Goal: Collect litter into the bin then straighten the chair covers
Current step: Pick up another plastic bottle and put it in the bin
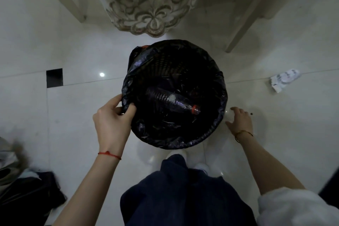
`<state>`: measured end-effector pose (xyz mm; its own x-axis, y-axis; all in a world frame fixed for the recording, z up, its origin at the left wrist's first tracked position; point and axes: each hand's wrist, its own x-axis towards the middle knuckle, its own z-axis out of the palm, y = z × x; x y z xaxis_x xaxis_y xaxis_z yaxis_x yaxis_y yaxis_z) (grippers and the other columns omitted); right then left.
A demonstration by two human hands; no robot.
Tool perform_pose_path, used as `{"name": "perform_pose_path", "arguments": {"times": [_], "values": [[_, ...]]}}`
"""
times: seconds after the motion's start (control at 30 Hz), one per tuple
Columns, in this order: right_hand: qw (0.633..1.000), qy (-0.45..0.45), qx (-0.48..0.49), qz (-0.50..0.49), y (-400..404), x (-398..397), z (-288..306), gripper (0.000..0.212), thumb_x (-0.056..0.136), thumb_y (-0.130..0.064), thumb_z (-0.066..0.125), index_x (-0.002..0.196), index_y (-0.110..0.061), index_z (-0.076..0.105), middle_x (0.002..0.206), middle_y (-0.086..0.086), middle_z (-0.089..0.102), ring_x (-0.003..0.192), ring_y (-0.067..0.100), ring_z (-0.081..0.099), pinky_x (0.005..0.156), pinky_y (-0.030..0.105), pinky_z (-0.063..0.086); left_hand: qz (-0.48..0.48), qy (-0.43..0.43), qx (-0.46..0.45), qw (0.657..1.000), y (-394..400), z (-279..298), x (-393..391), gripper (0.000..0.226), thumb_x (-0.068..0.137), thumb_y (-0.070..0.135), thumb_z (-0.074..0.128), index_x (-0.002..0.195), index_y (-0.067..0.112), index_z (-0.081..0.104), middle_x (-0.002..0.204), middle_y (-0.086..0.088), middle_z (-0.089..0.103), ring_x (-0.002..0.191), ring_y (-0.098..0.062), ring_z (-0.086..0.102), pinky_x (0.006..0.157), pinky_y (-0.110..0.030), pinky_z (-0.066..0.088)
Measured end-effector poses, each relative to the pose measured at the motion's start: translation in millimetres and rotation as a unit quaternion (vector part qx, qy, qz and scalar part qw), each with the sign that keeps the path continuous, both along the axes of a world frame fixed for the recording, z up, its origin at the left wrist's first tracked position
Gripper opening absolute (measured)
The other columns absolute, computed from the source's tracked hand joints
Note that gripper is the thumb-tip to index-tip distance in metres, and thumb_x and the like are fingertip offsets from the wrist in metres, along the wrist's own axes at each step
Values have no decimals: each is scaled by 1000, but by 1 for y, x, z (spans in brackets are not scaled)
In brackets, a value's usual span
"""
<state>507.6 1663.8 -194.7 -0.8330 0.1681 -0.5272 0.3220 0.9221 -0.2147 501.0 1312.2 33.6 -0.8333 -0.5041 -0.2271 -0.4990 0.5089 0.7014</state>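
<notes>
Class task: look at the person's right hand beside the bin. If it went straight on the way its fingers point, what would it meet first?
The right hand points away across the floor; probably bare tile first, and the crumpled paper lies off to the right. Depth is unclear.

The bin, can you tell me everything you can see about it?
The bin is round with a dark woven-looking wall, lined with a shiny, crinkly black plastic bag folded over its rim. It sits upright over the pale tiled floor. A clear plastic bottle with a red cap lies inside. The left hand pinches the bag at the rim.
</notes>
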Motion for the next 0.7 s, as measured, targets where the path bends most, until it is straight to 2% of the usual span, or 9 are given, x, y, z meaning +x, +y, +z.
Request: {"name": "perform_pose_path", "arguments": {"times": [0.1, 0.17, 0.33, 0.4, 0.5, 0.6, 0.7], "values": [[991, 61, -43, -112, 11, 7, 56, 59, 74, -24, 77, 124, -7, 51, 119, 19, 57, 108, 37, 49, 91, 43, 43, -12, -8, -9, 1000, 7, 26, 0, 23, 81, 20, 65, 103, 24, 72, 57, 2, 68, 57, -9, 63, 58, 0, 41], [980, 89, -54, -170, 18, 10, 106, 59, 74, -25, 77, 125, -8, 51, 119, 18, 56, 108, 35, 48, 89, 40, 43, -21, -10, -12, 1000, 13, 53, 0, 21, 82, 20, 64, 101, 23, 71, 57, -1, 67, 59, -19, 64, 57, -3, 42], [953, 192, -40, -233, 39, 21, 266, 61, 72, -25, 75, 126, -8, 51, 119, 14, 57, 108, 32, 47, 92, 39, 40, -56, -17, -22, 998, 35, 136, 3, 13, 83, 19, 62, 94, 19, 70, 56, -8, 65, 57, -30, 63, 62, -35, 54], [941, 244, -46, -228, 43, 26, 332, 61, 72, -26, 74, 126, -10, 50, 119, 11, 58, 107, 28, 47, 91, 37, 41, -75, -15, -25, 997, 47, 169, 3, 9, 83, 18, 62, 89, 15, 68, 56, -10, 63, 56, -31, 61, 61, -41, 54], [945, 275, -81, -159, 37, 34, 418, 62, 74, -30, 74, 128, -16, 49, 119, 5, 56, 107, 22, 48, 95, 35, 40, -116, -20, -20, 993, 70, 212, 3, 10, 83, 18, 63, 89, 14, 69, 61, -5, 65, 59, -23, 62, 61, -37, 52], [958, 246, -119, -93, 21, 42, 477, 59, 73, -33, 75, 126, -20, 51, 115, 1, 58, 104, 19, 52, 94, 35, 42, -159, -27, -10, 987, 93, 245, 5, 7, 83, 20, 63, 84, 14, 67, 61, -1, 63, 60, -19, 61, 57, -27, 45], [976, 179, -123, -32, 3, 48, 506, 60, 73, -39, 73, 127, -20, 53, 115, 1, 58, 105, 22, 51, 95, 36, 40, -198, -32, 13, 980, 114, 270, 10, 8, 84, 20, 64, 81, 12, 65, 61, 1, 64, 61, -17, 63, 56, -24, 43]]}}
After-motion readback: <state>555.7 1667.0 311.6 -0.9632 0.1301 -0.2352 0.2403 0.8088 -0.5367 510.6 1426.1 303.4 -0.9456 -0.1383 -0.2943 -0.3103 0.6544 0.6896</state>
